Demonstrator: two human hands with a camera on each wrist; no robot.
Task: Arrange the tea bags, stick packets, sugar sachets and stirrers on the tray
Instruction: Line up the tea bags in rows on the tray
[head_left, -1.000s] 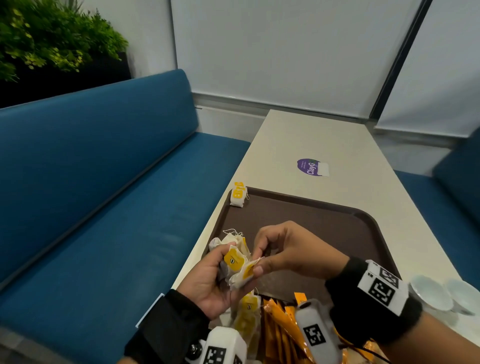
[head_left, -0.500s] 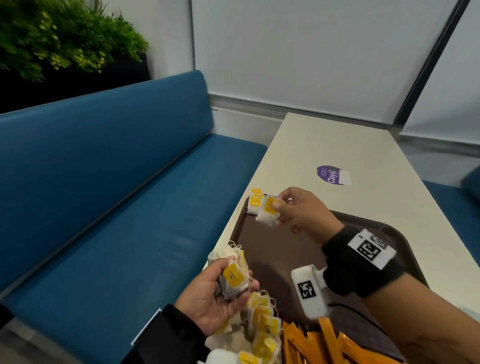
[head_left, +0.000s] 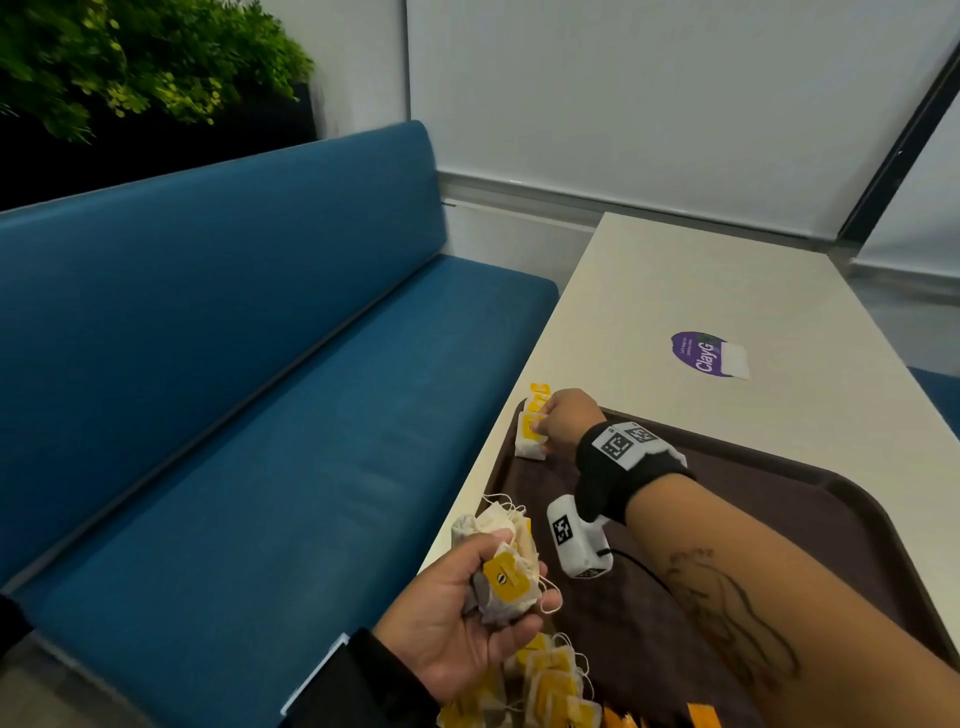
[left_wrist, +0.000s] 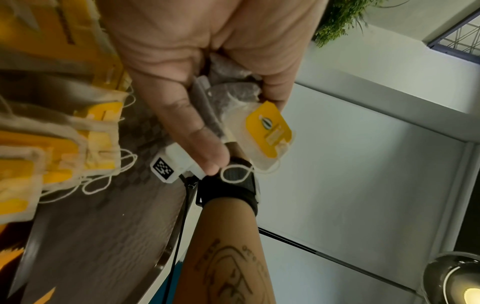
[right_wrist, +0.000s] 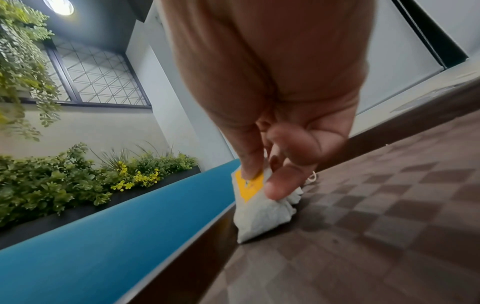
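My right hand reaches to the far left corner of the brown tray and pinches a white tea bag with a yellow tag, which rests on the tray floor. Just beyond it, another tea bag lies on the tray's corner rim. My left hand hovers over the tray's left edge, gripping a bunch of tea bags. More tea bags are heaped at the tray's near left, beside orange stick packets.
The tray sits on a cream table with a purple sticker beyond it. A blue bench runs along the table's left side. Plants stand behind the bench.
My right hand took one tea bag from the bunch in my left hand, carried it to the tray's far left corner and lowered it onto the tray beside the first bag.
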